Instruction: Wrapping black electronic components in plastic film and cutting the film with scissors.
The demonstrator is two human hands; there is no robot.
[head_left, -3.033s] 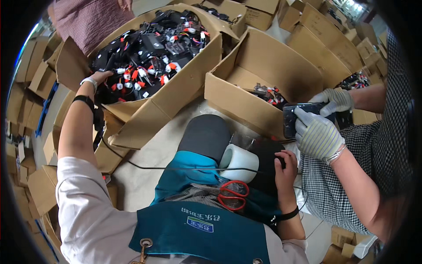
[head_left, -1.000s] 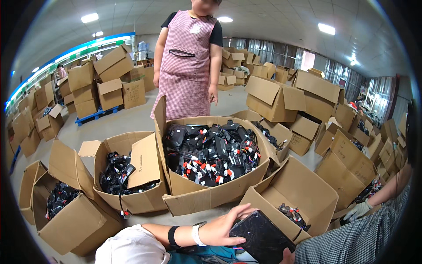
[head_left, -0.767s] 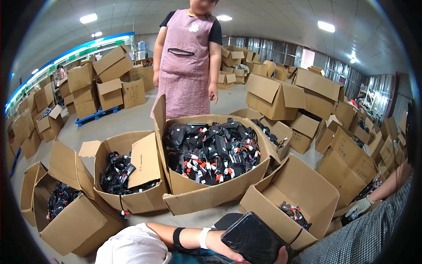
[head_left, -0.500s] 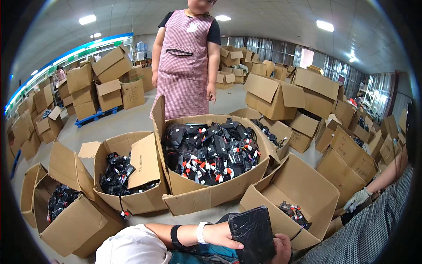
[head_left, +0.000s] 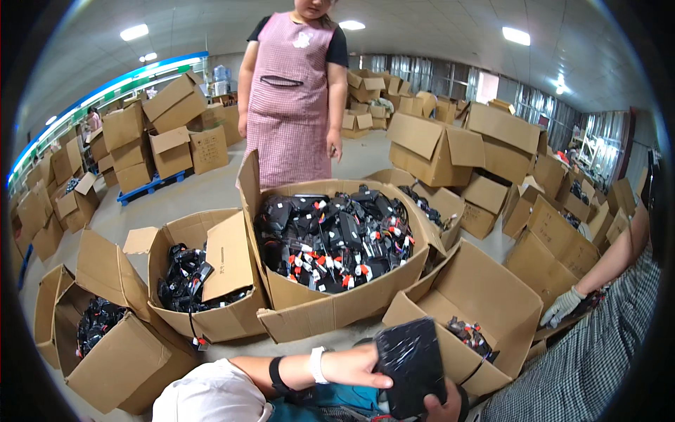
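Note:
A flat black rectangular device (head_left: 409, 366) in shiny plastic wrap is held upright above my lap. My left hand (head_left: 360, 368) grips its left side, with the thumb across the front; the other fingers are hidden behind it. At its lower right corner my right hand (head_left: 441, 408) is closed on the edge. A white watch (head_left: 318, 365) and a black band (head_left: 278, 375) are on my left arm. Ahead stands a large open carton (head_left: 351, 309) full of black devices (head_left: 344, 235) with white and red connectors. On the right, another carton (head_left: 510, 281) holds a small pile of cabled parts (head_left: 470, 337).
Two more cartons (head_left: 116, 366) (head_left: 211, 327) of black parts stand on the left. Across the big carton stands a person in a checked apron (head_left: 292, 98). At right, a co-worker's gloved hand (head_left: 562, 307) is by a dark part. Stacked boxes (head_left: 126, 141) fill the background.
The black device has risen slightly and shifted right with my left hand. My right hand has moved lower on its corner. The co-worker's gloved hand now has a dark part by it.

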